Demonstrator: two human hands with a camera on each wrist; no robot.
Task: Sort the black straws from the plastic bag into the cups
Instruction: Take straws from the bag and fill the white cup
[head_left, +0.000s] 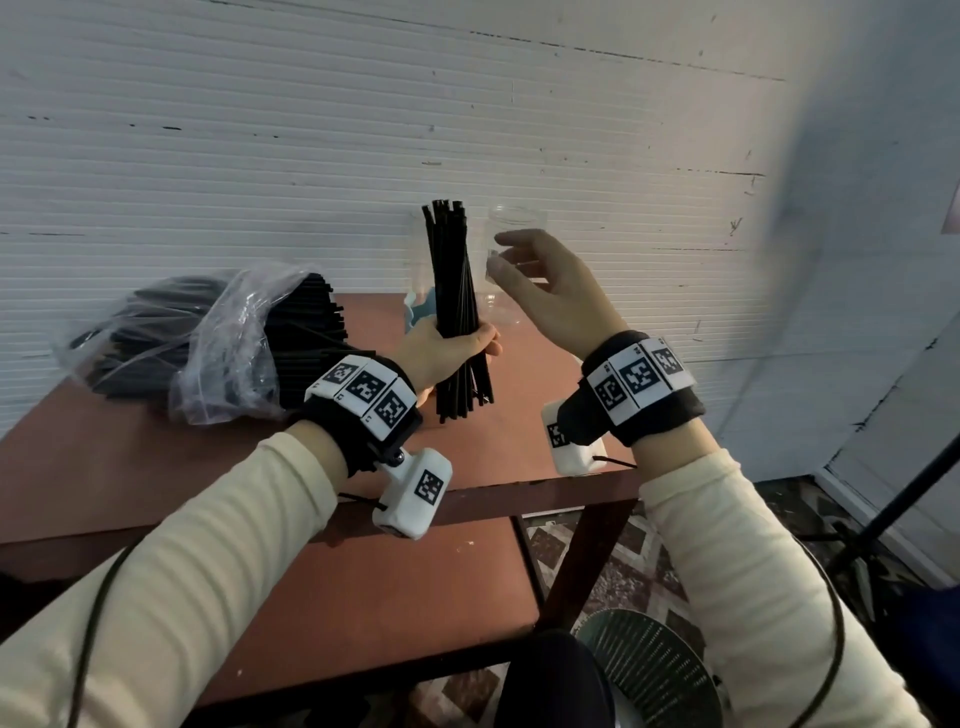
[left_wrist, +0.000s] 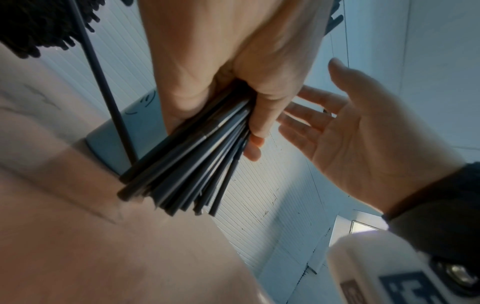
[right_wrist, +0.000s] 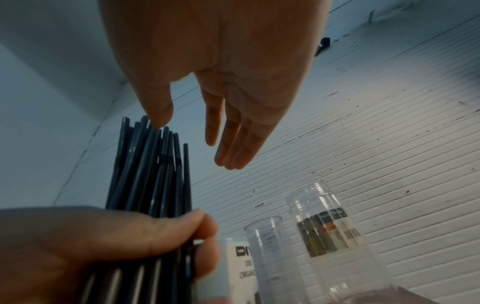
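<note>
Left hand (head_left: 445, 349) is gripping the straw bundle (head_left: 454, 291), long axis upright, above the table (head_left: 156, 467). Right hand (head_left: 550, 288), fingers spread and holding nothing, is hovering at the bundle's 3 o'clock; clear cups (right_wrist: 270, 253) standing at 12 o'clock.

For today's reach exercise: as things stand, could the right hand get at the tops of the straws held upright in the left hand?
Probably yes. The right hand is open and holds nothing, beside the straw bundle gripped by the left hand, with only open air between them.
</note>
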